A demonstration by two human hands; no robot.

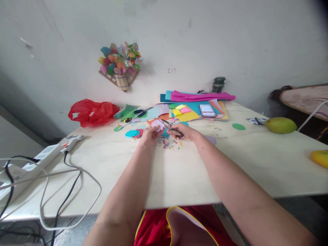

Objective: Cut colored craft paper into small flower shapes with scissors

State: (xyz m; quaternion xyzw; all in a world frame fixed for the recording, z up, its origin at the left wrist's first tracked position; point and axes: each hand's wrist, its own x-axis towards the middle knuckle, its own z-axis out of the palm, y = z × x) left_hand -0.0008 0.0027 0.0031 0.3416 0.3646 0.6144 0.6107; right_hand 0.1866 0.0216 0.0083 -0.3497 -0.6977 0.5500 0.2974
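Note:
Near the middle of the white table (176,177), my left hand (151,135) pinches a light purple paper piece (158,125) with a scalloped edge. My right hand (185,132) is closed round black-handled scissors (176,131), whose blades point left at the purple paper. Tiny coloured paper scraps (170,143) lie scattered just below both hands. To the left of my left hand sit blue scalloped paper pieces (132,133) with red ones beside them. A purple paper disc (210,139) lies right of my right hand, partly hidden by the forearm.
Coloured sheets (200,111) and a pink roll (202,96) lie at the back. Left are a red plastic bag (92,112), a power strip (44,157) and loose cables. A green disc (238,126), a green mango (281,125) and a yellow fruit (319,158) lie right.

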